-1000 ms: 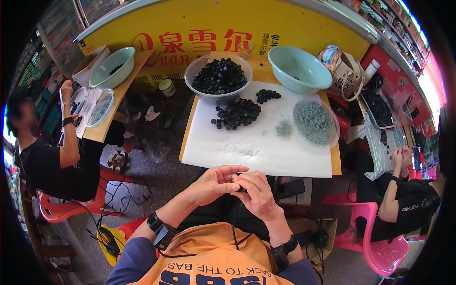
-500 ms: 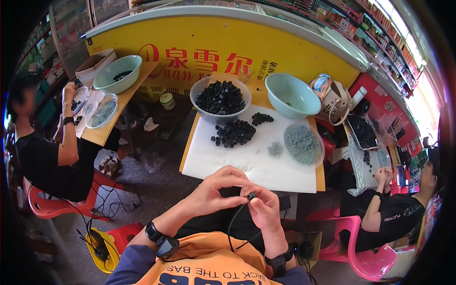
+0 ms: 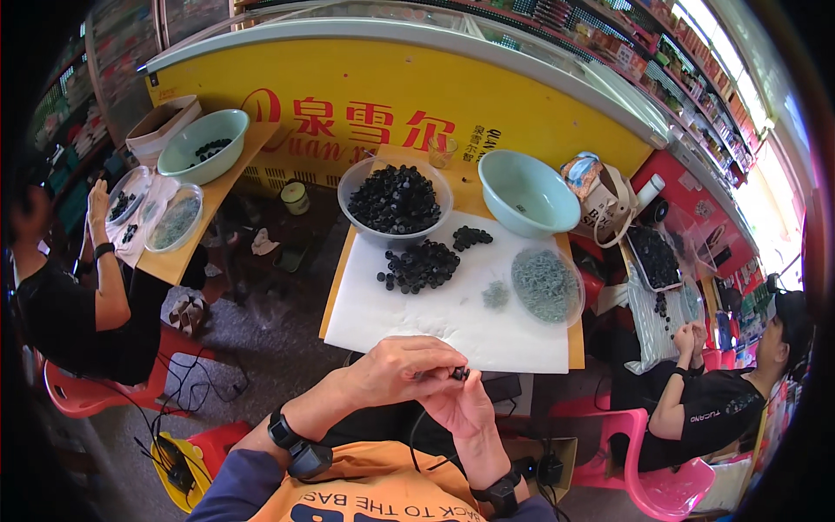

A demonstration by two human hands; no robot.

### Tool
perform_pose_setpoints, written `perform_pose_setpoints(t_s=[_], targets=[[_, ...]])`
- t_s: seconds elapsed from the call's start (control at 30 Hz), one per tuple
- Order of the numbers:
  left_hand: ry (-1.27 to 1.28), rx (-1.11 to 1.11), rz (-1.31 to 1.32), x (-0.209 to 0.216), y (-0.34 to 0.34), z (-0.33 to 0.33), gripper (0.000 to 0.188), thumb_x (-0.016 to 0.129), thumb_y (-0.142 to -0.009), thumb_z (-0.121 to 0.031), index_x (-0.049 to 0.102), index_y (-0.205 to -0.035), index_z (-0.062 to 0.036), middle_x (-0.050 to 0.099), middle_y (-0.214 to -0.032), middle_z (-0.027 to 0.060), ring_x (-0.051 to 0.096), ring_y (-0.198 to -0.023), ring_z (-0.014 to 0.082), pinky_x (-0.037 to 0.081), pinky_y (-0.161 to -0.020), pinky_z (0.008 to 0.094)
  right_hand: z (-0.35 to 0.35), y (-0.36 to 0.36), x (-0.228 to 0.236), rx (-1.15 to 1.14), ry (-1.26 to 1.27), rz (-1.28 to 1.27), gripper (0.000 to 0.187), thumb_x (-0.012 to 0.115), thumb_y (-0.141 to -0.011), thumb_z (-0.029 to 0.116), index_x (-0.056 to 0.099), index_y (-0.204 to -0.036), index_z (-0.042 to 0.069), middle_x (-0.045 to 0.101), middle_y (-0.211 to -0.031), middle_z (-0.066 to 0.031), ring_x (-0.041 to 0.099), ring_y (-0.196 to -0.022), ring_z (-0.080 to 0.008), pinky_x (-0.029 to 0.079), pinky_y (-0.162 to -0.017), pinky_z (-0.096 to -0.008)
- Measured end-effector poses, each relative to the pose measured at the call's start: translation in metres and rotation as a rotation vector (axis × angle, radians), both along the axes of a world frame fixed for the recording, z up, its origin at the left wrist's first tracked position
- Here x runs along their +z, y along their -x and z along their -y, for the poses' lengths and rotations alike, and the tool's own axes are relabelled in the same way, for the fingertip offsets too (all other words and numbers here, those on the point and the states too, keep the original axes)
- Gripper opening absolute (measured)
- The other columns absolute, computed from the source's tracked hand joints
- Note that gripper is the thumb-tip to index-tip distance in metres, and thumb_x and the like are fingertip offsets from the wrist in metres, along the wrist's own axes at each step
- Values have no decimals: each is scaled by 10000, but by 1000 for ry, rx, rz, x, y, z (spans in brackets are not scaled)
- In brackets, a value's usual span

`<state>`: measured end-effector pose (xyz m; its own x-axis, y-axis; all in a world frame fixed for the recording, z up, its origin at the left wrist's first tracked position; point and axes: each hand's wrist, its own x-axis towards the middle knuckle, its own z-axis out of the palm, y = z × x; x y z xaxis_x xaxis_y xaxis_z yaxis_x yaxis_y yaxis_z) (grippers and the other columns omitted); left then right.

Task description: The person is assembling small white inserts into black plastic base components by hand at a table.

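Note:
My right hand [image 3: 465, 411] pinches a small black cylindrical piece [image 3: 459, 373] between thumb and fingers, just beyond my lap near the table's front edge. Over it, my left hand [image 3: 402, 370] is closed, its fingertips meeting at the piece; whether they hold something tiny is hidden. On the white sheet [image 3: 383, 326] lies a loose pile of similar black pieces [image 3: 422, 266], with a smaller cluster [image 3: 471, 237] beside it. A clear bowl [image 3: 348, 216] behind is heaped with more. To the right, a round clear lid [image 3: 581, 306] holds many tiny grey-green pieces, and a small heap [image 3: 496, 295] lies beside it.
A pale green basin [image 3: 529, 196] and a cloth bag [image 3: 606, 202] stand at the back right. One person [image 3: 74, 296] works at a table on the left, another [image 3: 722, 400] on the right. A yellow freezer [image 3: 539, 117] closes off the far side. Black cables [image 3: 178, 383] trail on the floor.
My left hand has moved right, its fingers closing over the black piece in my right hand. Both hands sit slightly lower, and the whole view has shifted a little.

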<state>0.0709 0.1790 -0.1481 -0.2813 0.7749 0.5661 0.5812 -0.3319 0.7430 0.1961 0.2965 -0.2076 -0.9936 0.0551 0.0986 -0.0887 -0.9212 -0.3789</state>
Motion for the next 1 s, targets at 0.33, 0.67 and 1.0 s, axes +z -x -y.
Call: perform_pose_setpoints(t_s=[0.33,0.67,1.0], targets=[[9,32,-136,-16,22,-30,326,798,-710,-89,677,-1009,-45,685,-875,87,645,-660,192,523,-584,277,-17,15,-19,12,130,67,420,667,-890,400,563,-1134,75,581,-1169,-37,501,-1219,-242,357,-1080,-435],[75,-2,-193,-31,37,-45,328,771,-704,-53,662,-1014,-42,681,-883,103,665,-710,260,536,-598,319,-18,25,-24,-32,266,124,426,682,-887,353,538,-1149,50,565,-1187,-72,507,-1207,-224,377,-1079,-422],[138,-30,-189,-33,41,-49,316,763,-717,-58,660,-1014,-35,669,-862,96,653,-694,250,526,-594,312,-20,27,-32,-65,212,173,501,628,-906,436,535,-1169,20,562,-1190,-87,490,-1219,-221,358,-1083,-404]])
